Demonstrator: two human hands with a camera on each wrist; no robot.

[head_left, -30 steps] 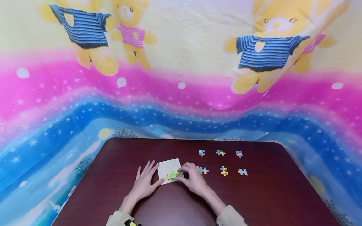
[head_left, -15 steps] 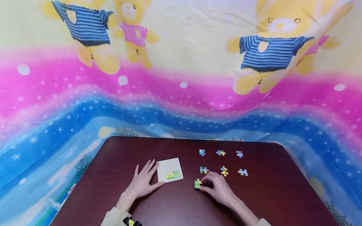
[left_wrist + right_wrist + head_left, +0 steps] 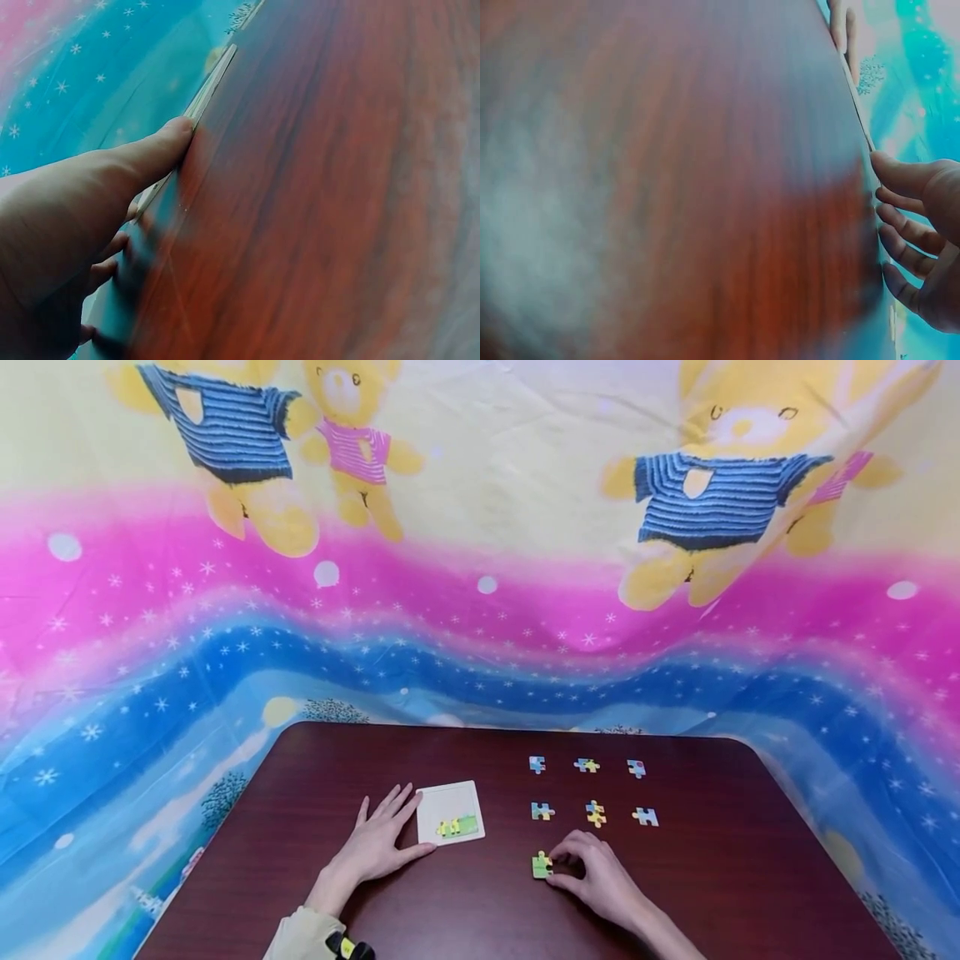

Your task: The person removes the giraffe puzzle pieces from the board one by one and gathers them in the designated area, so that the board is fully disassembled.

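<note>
A white square puzzle board [image 3: 442, 802] lies left of the table's middle, with green and yellow puzzle pieces [image 3: 459, 826] joined along its lower edge. My left hand [image 3: 382, 839] lies spread beside it, thumb at the lower left corner and index fingertip at the upper left one. In the left wrist view the thumb [image 3: 161, 146] touches the board's thin edge [image 3: 212, 82]. To the right, my right hand [image 3: 596, 877] pinches the right side of a green and yellow puzzle piece [image 3: 540, 866], low over the table. In the right wrist view that piece is hidden.
Several loose pieces lie in two rows behind my right hand, among them a blue one [image 3: 542, 811], a yellow and blue one [image 3: 596, 813] and a pale blue one [image 3: 645, 816]. Beyond the dark red table [image 3: 405, 752] hangs a patterned cloth [image 3: 480, 635].
My right hand has lifted a green and yellow piece off the board and carried it right and nearer to me, below the loose rows. The left hand has stayed by the board.
</note>
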